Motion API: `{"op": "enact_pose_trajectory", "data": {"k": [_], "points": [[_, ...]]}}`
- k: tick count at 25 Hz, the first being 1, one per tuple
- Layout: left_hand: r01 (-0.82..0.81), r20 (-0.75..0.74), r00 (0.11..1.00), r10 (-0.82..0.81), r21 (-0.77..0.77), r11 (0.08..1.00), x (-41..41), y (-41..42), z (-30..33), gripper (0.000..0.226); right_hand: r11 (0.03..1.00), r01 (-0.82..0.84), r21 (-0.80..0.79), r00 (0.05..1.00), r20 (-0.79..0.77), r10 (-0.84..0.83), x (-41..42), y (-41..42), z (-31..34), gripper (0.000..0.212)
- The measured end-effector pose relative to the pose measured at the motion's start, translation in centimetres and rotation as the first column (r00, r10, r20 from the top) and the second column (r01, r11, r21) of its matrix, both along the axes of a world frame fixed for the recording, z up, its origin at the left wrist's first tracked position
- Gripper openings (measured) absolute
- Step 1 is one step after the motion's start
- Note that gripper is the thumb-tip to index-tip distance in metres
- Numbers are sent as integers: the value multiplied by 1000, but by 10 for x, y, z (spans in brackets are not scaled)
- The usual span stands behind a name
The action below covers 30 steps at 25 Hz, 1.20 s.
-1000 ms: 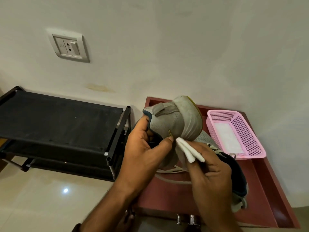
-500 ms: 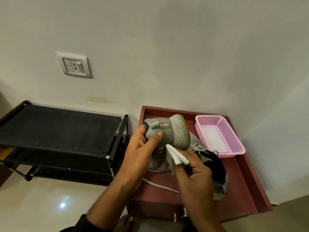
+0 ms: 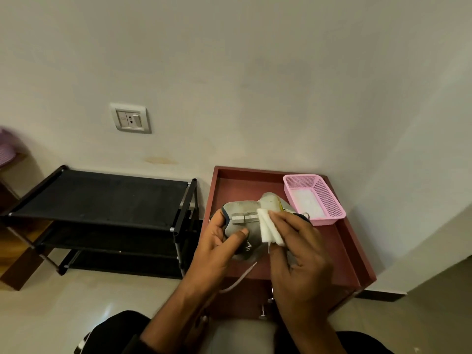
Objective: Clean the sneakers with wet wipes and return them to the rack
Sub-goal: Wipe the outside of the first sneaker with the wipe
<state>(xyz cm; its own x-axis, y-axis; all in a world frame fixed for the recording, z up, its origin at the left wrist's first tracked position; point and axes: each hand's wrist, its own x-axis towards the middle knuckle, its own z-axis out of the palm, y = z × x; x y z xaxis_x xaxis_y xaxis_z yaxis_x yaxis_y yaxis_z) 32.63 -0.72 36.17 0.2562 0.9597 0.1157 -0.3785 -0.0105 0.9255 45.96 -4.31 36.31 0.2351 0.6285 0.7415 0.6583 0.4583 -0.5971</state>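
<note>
The person's left hand [image 3: 217, 241] gripped a grey sneaker [image 3: 245, 221] by its heel end, the thumb curled across the grey side panel and the fingers wrapped round behind the collar, where they were hidden. The sneaker was held off the surface, above the middle of a low red-brown cabinet top [image 3: 339, 251] with a raised rim. Its pale sole [image 3: 272, 200] was turned up and toward the far edge. A white lace [image 3: 240, 278] trailed from it, down across the near edge of the cabinet top.

The right hand [image 3: 298, 254] pinched a folded white wet wipe [image 3: 269, 229] between its curled fingers and thumb, and the wipe lay pressed against the sneaker's heel side, just right of two pale strips on the upper. Behind the right hand a second sneaker [image 3: 301, 216], dark at the collar, showed only as a sliver; how it lay could not be told.

In the far right corner of the cabinet top stood a pink plastic basket [image 3: 329, 198] with something white lying flat inside. Left of the cabinet, just beside it on the floor, stood a black shoe rack [image 3: 102, 198] with its shelves bare. A white switch-and-socket plate [image 3: 130, 120] was fixed on the wall above the rack.
</note>
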Motion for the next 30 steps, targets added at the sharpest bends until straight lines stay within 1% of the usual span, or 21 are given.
{"op": "enact_pose_trajectory", "data": {"k": [3,5,7,9,11,12,14,15,16,18,20,21,22,24,26,28,29,30], "points": [[3,5,1000,-3,-18,1000,0,0,-14,41,1000,27,-4,998,59,-27,-5,1,-8,34],[-23,14,1000,23,-40,999,-1,-1,-25,42,999,48,-8,995,88,-47,-8,1,-14,35],[-45,27,999,46,-50,998,-3,-1,-32,42,994,104,15,982,157,-105,-8,7,-19,34],[-29,23,999,30,-42,999,-5,0,-37,45,983,181,19,953,243,-180,-9,18,-25,34],[11,31,999,-10,-39,999,-6,1,-41,50,978,210,0,937,287,-201,-19,22,-30,32],[28,40,999,-26,-45,999,-8,1,-42,49,984,179,-4,935,311,-169,-27,20,-33,36],[37,1,999,-37,-39,999,-13,1,-44,45,999,34,1,920,390,-32,-37,14,-37,53],[41,-31,999,-42,-20,999,-15,2,-44,45,1000,-18,8,905,424,14,-34,14,-37,56],[49,-36,998,-49,-4,999,-15,4,-45,45,999,-34,21,897,441,21,-27,18,-35,54],[57,7,998,-57,3,998,-13,8,-49,51,997,61,50,909,411,-76,-10,32,-31,38],[77,37,996,-78,26,997,-10,12,-52,51,988,142,58,920,361,-153,-6,37,-30,34],[79,41,996,-80,29,996,-9,12,-52,51,990,125,66,920,365,-141,-12,33,-33,38],[72,35,997,-73,28,997,-9,12,-52,50,995,76,61,921,378,-94,-17,29,-36,40],[23,22,999,-23,34,999,-9,12,-50,49,1000,-3,24,915,403,-7,-16,28,-35,34],[4,36,999,-6,41,999,-8,14,-49,48,998,47,-36,914,404,-29,-1,36,-27,38],[28,21,999,-29,57,998,-9,17,-50,44,984,115,-136,931,361,-59,8,44,-17,42],[27,2,1000,-28,66,997,-12,19,-51,41,979,97,-181,935,352,-28,8,44,-13,45],[14,-7,1000,-14,65,998,-16,20,-51,36,976,46,-215,933,359,35,6,41,-11,47]]}}
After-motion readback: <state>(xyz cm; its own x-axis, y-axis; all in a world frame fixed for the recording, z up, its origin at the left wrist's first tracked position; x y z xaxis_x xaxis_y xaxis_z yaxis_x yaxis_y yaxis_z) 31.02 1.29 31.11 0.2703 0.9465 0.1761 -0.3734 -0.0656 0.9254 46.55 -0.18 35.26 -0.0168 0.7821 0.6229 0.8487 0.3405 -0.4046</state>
